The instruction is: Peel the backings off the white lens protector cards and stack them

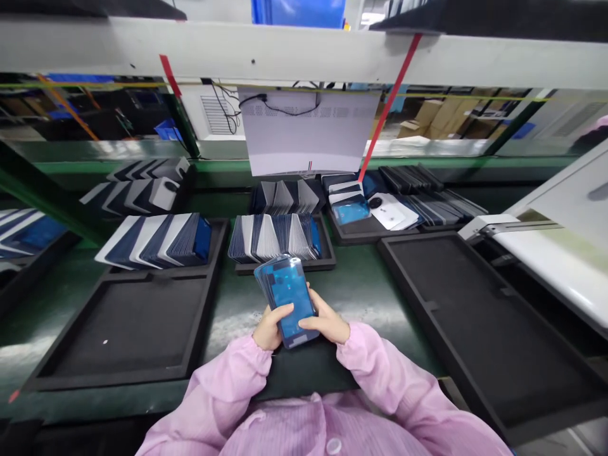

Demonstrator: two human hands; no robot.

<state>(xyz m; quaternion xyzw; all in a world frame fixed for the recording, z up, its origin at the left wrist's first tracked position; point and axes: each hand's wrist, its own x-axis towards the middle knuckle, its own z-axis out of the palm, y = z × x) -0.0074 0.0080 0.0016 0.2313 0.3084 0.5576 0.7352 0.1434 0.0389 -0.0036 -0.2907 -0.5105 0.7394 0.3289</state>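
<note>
Fanned at its upper left, the stack of thin blue-faced panels (291, 288) is held above the green tabletop (361, 285), near the wearer's body. Left hand (270, 327) clamped on lower left edge, right hand (329, 322) on lower right, thumbs on face. Panels look light, stiffish, smooth; likely slippery, easily scratched. Best grip: both long edges, low. Close beyond: centre tray (285, 268) of upright panels (254, 237), probably limiting forward room. Black trays (128, 316) (479, 310) either side.
</note>
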